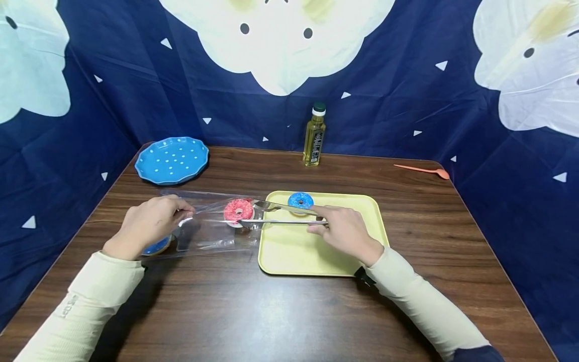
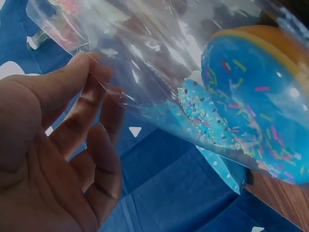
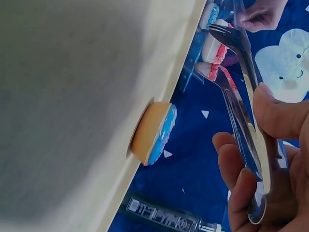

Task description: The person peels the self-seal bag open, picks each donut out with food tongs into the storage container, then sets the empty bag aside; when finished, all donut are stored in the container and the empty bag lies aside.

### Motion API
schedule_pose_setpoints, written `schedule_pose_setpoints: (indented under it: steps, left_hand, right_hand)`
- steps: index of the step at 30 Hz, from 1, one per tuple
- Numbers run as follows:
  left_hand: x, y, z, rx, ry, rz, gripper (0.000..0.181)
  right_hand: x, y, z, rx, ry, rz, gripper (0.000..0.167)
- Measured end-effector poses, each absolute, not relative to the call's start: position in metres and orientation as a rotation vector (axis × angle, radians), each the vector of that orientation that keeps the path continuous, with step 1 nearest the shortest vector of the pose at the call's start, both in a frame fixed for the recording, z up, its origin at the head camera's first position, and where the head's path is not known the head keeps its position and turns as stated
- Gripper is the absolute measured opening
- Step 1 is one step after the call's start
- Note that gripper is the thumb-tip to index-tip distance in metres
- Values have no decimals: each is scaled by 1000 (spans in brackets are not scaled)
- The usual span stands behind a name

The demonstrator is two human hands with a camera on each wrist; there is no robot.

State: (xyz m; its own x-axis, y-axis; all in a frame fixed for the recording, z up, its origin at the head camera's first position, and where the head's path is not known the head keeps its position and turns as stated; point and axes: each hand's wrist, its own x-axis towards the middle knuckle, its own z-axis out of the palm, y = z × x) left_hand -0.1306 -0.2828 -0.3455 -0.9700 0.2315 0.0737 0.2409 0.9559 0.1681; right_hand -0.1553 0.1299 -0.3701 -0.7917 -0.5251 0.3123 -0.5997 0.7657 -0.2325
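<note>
My left hand (image 1: 151, 223) pinches the edge of a clear plastic bag (image 1: 212, 245) between thumb and fingers. My right hand (image 1: 346, 231) grips metal tongs (image 1: 294, 221) with one fork-shaped and one spoon-shaped end. A pink-frosted donut (image 1: 234, 206) lies between the tong tips, at the bag's right end. Toward the bag's left end is a blue donut with sprinkles (image 2: 246, 101), partly hidden behind my left hand in the head view. Beside it in the left wrist view shows another blue, sprinkled donut (image 2: 198, 108). One more blue donut (image 1: 295, 199) sits on a yellow tray (image 1: 294, 256).
A blue polka-dot plate (image 1: 172, 161) stands at the back left of the wooden table (image 1: 271, 317). An oil bottle (image 1: 313, 141) is upright at the back edge. An orange spoon (image 1: 441, 173) lies at the back right. Dark blue cloth (image 1: 253, 115) surrounds the table.
</note>
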Motion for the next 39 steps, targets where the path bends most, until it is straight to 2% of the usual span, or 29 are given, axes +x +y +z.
schedule_pose_setpoints:
  steps: [13, 21, 39]
  left_hand:
    - [-129, -285, -345, -393, -3011, -269, 15]
    - [-128, -286, -346, -390, -3010, -273, 15]
    - [-130, -284, -342, -342, -3063, -289, 17]
  right_hand:
    - [-144, 160, -371, 834, -2698, 507, 39]
    - [-135, 181, -371, 739, -2708, 476, 50]
    - [-121, 214, -370, 578, -2725, 489, 47]
